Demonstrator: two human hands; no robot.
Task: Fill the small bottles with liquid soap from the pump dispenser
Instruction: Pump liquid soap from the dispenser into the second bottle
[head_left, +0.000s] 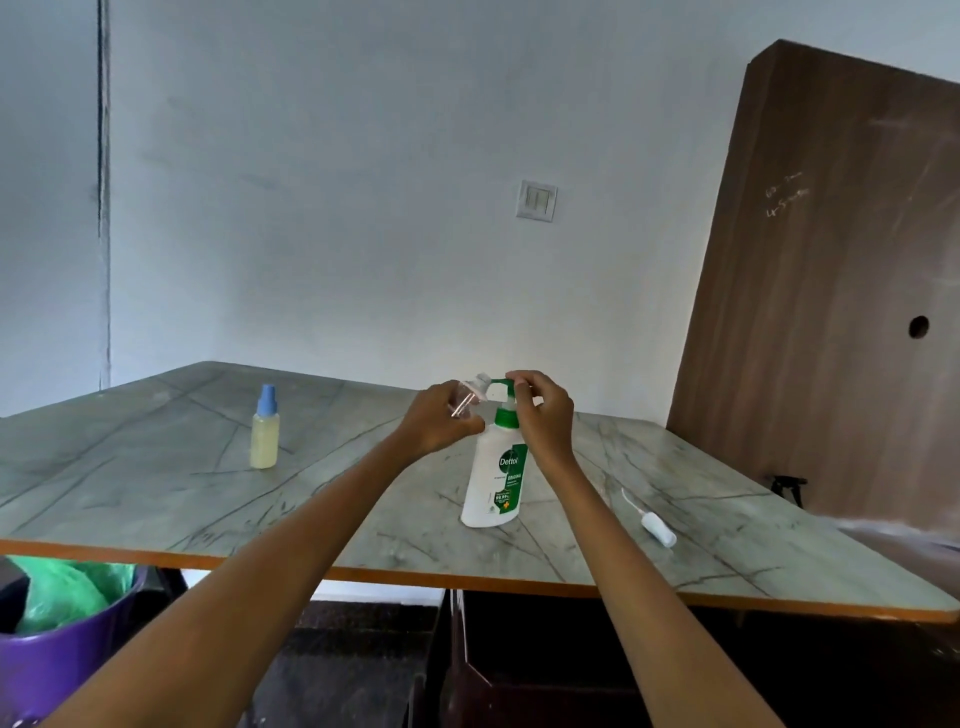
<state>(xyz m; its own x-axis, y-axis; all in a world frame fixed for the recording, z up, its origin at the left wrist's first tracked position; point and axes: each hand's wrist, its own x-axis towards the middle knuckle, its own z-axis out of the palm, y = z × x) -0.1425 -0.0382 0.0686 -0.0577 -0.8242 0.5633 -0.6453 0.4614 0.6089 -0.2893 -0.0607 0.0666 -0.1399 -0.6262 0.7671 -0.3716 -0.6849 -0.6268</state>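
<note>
glossy marble-look table (156, 467), probably laminate

Soft, cool daylight fills the room evenly, with no hard shadows; the pale wall (363, 208) reads bluish-grey. A faint sheen lies on the marble-patterned table (156, 467), brightest toward its right side. Below the table edge the space falls into deep shadow. The wide-angle lens bends straight lines near the edges, tilting the wooden board (831, 286). Detail is slightly soft throughout, with mild compression blur
</note>
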